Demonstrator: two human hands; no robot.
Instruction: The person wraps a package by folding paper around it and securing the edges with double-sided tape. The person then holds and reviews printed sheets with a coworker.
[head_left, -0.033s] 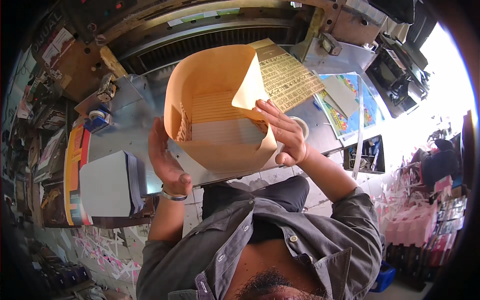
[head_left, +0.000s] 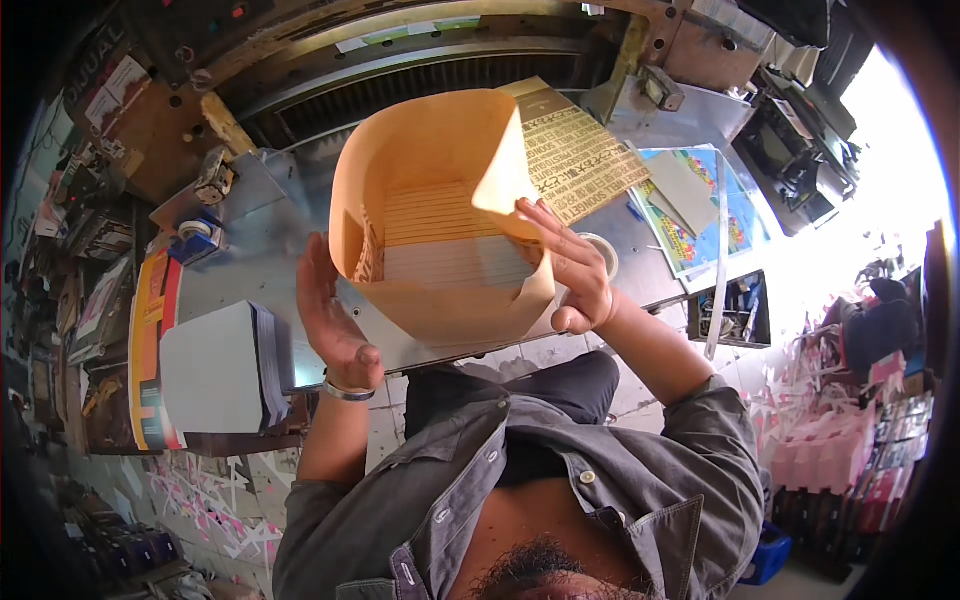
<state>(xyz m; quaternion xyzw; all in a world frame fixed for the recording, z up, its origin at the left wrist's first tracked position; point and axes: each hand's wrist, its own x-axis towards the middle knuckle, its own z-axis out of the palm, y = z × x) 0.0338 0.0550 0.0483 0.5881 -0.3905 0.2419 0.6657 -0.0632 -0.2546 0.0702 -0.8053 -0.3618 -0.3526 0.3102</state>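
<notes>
A tan paper sheet (head_left: 450, 312) curves up on its sides into a deep tub shape near the table's front edge. At its bottom lies a pale, ruled layer (head_left: 440, 262), with brown printed strips showing at the left and right inside. Against the outer left side rests my left hand (head_left: 335, 320), open, fingers straight and thumb apart. My right hand (head_left: 575, 265) is open at the right side, its outstretched fingertips touching a folded-over corner of the sheet. Whether the tub's base touches the table is hidden.
A thick stack of white sheets (head_left: 215, 370) stands left on the metal table (head_left: 270, 235). Behind lies a gold printed sheet (head_left: 585, 150). Rightward are colourful sheets (head_left: 735, 205), a tape roll (head_left: 606, 252), a metal ruler (head_left: 719, 270) and a tool tray (head_left: 738, 310).
The folded corner at the right has bent farther outward and down, and my right fingertips have shifted slightly right. My left hand has not visibly moved.
</notes>
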